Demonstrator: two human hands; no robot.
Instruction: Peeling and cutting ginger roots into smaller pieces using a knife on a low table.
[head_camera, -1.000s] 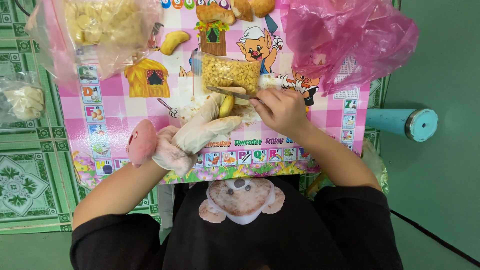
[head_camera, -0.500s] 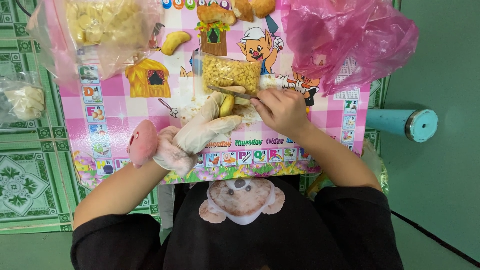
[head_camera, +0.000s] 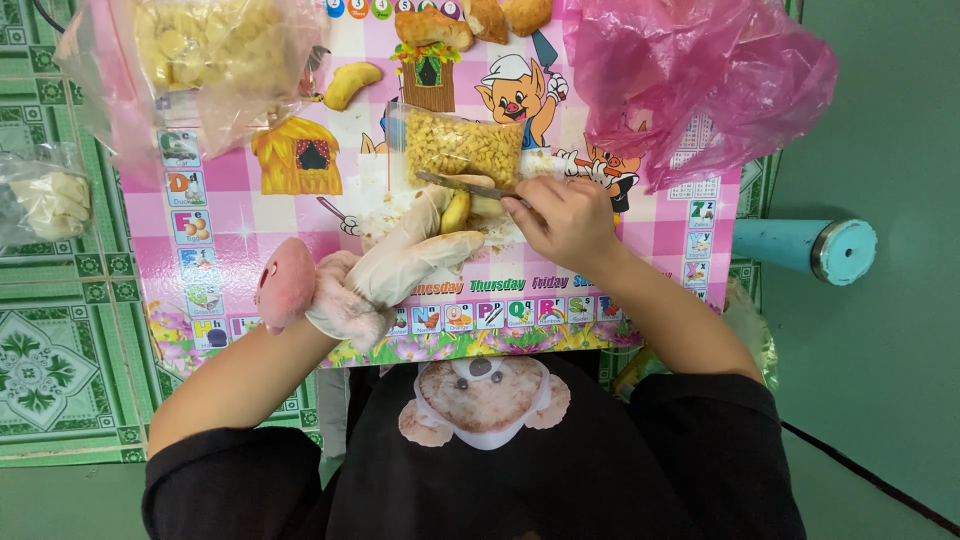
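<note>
My left hand (head_camera: 405, 262), in a pale rubber glove, holds a small yellow fruit piece (head_camera: 456, 212) on the pink cartoon-printed table (head_camera: 300, 215). My right hand (head_camera: 567, 222) is bare and grips a knife (head_camera: 462, 185) whose blade lies across the top of that fruit piece. Just beyond the blade stands a clear bag of small yellow cut pieces (head_camera: 462, 146). White scraps lie on the table under both hands.
A large clear bag of pale yellow pieces (head_camera: 205, 55) sits far left, a crumpled pink plastic bag (head_camera: 690, 75) far right. A loose yellow fruit (head_camera: 350, 83) and browned pieces (head_camera: 470, 20) lie beyond. Another bag (head_camera: 45, 200) rests on the green tiled floor; a teal cylinder (head_camera: 805, 250) lies right.
Both hands stay in place over the fruit piece; only slight shifts of the knife and fingers show.
</note>
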